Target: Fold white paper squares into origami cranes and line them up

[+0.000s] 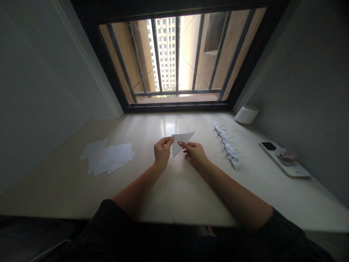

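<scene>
A white sheet of paper [180, 139], folded into a triangle, is held up over the pale sill between both hands. My left hand [163, 150] pinches its left corner between thumb and fingers. On the right side, my right hand [195, 152] grips the same paper, thumb on the front face and fingers behind. To the right lies a row of small folded paper figures [225, 142] with thin pointed ends. Several loose white paper sheets [110, 158] overlap in a pile at the left.
A white phone [296, 170] with a round grip on its back lies at the right. A white cylindrical object [247, 114] stands in the back right corner. Behind the sill [147, 196] is a barred window [177, 105] with a dark frame; walls close in both sides.
</scene>
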The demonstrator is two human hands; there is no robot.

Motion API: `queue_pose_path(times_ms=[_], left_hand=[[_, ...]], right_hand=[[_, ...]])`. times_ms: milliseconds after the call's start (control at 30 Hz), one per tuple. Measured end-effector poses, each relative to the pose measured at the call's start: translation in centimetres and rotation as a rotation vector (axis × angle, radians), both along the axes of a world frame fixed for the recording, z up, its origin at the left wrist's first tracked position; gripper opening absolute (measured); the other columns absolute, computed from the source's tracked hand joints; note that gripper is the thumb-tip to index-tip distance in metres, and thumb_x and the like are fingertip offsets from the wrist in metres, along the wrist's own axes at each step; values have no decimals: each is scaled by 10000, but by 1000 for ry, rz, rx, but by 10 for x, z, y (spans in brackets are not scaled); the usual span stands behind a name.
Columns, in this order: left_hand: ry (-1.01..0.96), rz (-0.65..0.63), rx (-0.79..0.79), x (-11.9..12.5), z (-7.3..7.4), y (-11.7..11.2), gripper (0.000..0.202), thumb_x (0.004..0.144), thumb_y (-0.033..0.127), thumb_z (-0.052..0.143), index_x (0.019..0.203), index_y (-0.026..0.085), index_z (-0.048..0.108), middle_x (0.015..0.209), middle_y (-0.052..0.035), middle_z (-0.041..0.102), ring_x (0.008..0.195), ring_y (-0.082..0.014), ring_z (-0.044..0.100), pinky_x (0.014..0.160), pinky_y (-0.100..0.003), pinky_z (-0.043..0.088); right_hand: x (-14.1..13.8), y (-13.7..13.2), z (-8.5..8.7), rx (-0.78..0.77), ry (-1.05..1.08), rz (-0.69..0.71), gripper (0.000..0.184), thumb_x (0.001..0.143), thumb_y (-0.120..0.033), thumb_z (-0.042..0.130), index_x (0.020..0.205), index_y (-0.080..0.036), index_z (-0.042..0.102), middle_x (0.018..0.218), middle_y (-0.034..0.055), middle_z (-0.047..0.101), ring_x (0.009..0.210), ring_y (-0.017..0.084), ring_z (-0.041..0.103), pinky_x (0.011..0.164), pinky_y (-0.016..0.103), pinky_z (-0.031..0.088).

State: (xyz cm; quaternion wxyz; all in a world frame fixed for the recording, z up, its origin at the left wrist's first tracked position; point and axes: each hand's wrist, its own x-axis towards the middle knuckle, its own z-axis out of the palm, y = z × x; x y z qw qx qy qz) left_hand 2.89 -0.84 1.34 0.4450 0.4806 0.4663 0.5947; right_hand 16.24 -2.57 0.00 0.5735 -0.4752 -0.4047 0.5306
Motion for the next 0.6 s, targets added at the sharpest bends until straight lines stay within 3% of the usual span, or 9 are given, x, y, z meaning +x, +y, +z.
queue_pose_path(times_ms=[167, 367, 600], left_hand=[[13, 14, -14, -3, 1, 4, 237, 706, 390, 657, 776, 167, 700, 744, -25, 686, 679, -138, 583, 637, -246, 425], [136, 5, 56, -7, -7, 12, 258, 701, 410, 658, 776, 167, 706, 747, -33, 677, 696, -151, 584, 615, -243, 410], [110, -24, 44, -7, -6, 12, 243, 713, 410, 643, 743, 171, 667, 736, -19, 654, 708, -148, 585, 637, -245, 423]], right_hand=[[4, 3, 0, 15, 2, 68, 331, 596, -496, 742, 549, -176, 672, 597, 19, 630, 579, 120, 519, 606, 270, 396], [9, 4, -1, -17, -62, -10, 319, 572, -464, 768, 548, -171, 647, 588, 3, 609, 557, 103, 483, 573, 251, 360], [8, 7, -5, 35, -200, 96, 371, 607, -522, 722, 581, -165, 624, 588, 12, 620, 510, 102, 450, 517, 252, 319]])
